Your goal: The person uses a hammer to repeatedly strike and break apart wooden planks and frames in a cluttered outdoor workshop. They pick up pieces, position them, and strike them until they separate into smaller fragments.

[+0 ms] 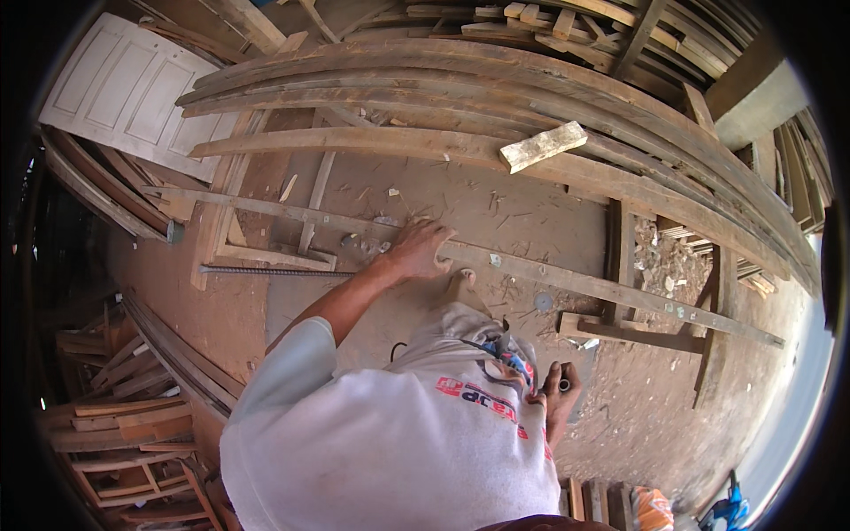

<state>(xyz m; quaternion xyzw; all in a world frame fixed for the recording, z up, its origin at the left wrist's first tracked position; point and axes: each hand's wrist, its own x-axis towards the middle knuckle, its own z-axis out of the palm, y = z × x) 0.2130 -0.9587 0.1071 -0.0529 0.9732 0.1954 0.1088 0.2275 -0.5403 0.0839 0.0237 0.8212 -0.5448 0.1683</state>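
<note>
A long, narrow wooden batten (567, 276) spans the work area from left to right, with small pale marks along it. My left hand (420, 248) reaches across this batten near its middle, fingers and thumb curved over its two edges. Close to my right side, my right hand (563, 400) is closed around a dark, rod-like thing (564, 385). Only its round, hollow-looking end shows; the rest is hidden by my fingers and body. Part of my bare foot (467, 278) is on the floor just below the batten.
Several long planks (425, 137) lie beyond the batten on wooden supports, with a short pale wood block (543, 147) on top. A white panelled door (133, 84) leans at far left. A ribbed metal bar (274, 271) lies near a wooden frame. Stacked timber (133, 434) stands at lower left.
</note>
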